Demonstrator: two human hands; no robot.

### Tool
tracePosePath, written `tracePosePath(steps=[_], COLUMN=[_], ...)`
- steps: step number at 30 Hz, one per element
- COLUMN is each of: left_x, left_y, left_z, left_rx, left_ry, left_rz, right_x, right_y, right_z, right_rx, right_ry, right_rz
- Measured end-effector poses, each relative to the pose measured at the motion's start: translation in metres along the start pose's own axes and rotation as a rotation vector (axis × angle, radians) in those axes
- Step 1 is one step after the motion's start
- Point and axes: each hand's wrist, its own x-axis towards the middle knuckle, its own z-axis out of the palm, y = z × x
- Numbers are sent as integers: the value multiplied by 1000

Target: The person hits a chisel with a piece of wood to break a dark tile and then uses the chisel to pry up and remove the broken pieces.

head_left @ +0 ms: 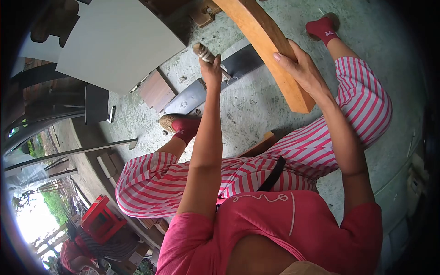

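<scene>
My right hand grips the edge of a curved, orange-brown wooden piece, thumb lying across its face. The piece runs from the top of the view down to a cut end above my striped trouser leg. My left hand is closed round a tool with a thick, rounded, pale-wrapped end. A narrow part shows on the other side of the fist; its kind cannot be made out. Beneath the left hand, a long dark board lies on the floor.
A large grey panel fills the upper left, with a small wood-grain board beside it. My feet rest apart on the mottled floor. A metal bar crosses the left side. At lower left are a red frame and another person.
</scene>
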Motion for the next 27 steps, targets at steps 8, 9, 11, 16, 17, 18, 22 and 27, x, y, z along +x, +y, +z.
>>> tracePosePath(steps=[8,9,11,16,17,18,22,27], left_x=[-59,-63,-67,-51,-45,-40,-40,-44], left_y=[30,32,34,22,7,-4,-45,-46], left_z=[-23,-21,-18,-30,-35,-40,-65,-81], left_rx=[-299,-210,-101,-331,-477,-624,-880,-801], left_ry=[-11,-41,-75,-65,-11,45,217,251], left_rz=[-66,-43,15,-64,-191,-318,-521,-485], right_x=[2,1,0,-1,-1,-2,-4,-4], right_y=[6,5,3,7,7,5,3,5], right_z=[3,3,3,2,2,2,0,5], right_rx=[4,1,-35,-44,-41,-40,-58,-60], right_ry=[4,7,30,11,20,23,26,3], right_rz=[-19,-16,-20,-12,-16,-16,-2,3])
